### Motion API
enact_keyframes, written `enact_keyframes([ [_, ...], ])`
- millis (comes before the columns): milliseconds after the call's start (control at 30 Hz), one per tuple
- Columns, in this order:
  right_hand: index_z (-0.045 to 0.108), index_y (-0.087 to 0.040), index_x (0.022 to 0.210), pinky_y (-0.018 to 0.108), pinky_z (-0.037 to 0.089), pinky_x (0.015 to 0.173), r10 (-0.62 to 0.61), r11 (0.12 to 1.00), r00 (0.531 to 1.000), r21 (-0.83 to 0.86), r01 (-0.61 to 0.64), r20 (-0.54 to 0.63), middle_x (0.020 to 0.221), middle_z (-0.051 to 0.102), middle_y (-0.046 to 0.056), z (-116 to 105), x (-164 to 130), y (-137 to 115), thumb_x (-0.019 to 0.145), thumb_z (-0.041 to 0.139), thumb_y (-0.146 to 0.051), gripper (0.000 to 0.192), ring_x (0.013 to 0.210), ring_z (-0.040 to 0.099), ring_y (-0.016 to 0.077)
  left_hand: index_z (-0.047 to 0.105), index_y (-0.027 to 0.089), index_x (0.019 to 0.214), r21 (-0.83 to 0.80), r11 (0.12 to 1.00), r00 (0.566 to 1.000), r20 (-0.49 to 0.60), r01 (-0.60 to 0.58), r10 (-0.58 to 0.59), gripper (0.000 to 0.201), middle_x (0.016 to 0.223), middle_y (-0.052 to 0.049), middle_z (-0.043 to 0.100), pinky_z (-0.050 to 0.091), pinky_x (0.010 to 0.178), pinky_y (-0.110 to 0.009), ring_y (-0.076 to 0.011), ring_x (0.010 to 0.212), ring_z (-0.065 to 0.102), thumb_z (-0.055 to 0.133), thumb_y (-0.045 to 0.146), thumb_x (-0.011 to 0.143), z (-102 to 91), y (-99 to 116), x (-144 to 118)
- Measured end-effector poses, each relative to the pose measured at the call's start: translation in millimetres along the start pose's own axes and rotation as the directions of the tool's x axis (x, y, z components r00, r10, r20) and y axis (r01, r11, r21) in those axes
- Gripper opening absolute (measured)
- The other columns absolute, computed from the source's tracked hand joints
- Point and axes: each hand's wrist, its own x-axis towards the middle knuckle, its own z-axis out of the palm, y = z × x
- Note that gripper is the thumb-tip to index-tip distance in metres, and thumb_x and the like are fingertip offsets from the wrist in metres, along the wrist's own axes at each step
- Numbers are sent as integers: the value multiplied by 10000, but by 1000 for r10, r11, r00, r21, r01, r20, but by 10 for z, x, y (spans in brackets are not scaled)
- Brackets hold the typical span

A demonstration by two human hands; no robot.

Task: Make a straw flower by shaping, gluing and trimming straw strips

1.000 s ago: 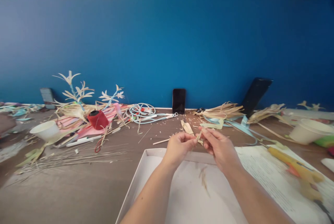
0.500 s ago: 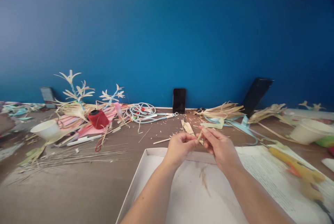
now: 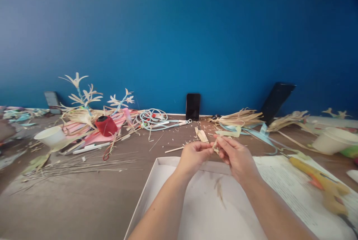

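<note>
My left hand [image 3: 194, 158] and my right hand [image 3: 236, 157] meet above the far rim of a shallow white box [image 3: 165, 161]. Both are closed in a pinch on a small pale strip of dried husk [image 3: 214, 144], mostly covered by the fingers. Just beyond them on the table lies a larger piece of dried husk [image 3: 201, 135]. A thin pale stick [image 3: 175, 150] points toward my left hand. Inside the box, below my wrists, are some wispy brown fibres [image 3: 220, 192].
Left stand a red thread spool [image 3: 106, 126], a white cup [image 3: 50, 135] and husk flowers [image 3: 77, 81], with thin wires [image 3: 69, 167] in front. A phone [image 3: 192, 106] leans on the blue partition [image 3: 179, 38]. Right lie a yellow glue gun [image 3: 310, 173], printed paper [image 3: 282, 184] and husk bundles [image 3: 243, 117].
The view has shifted very slightly. Both hands keep nearly the same place and the same pinch on the husk strip.
</note>
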Motion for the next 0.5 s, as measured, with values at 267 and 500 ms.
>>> enact_keyframes([
  [267, 689, -176, 1001, 203, 277, 381, -23, 992, 999, -123, 20, -22, 520, 550, -1, 0, -20, -14, 701, 656, -504, 445, 458, 416, 100, 710, 143, 778, -28, 1000, 1000, 24, 6, -6, 362, 610, -3, 555, 301, 550, -231, -81, 544, 398, 721, 454, 593, -24, -55, 17],
  [500, 694, -183, 1012, 223, 285, 395, -30, 985, 999, -172, 25, -27, 520, 571, 0, 0, -29, -34, 695, 656, -512, 458, 429, 398, 97, 703, 138, 755, -36, 999, 1000, 8, 16, -16, 365, 578, 3, 527, 278, 534, -233, -78, 526, 377, 724, 459, 583, -20, -54, 21],
])
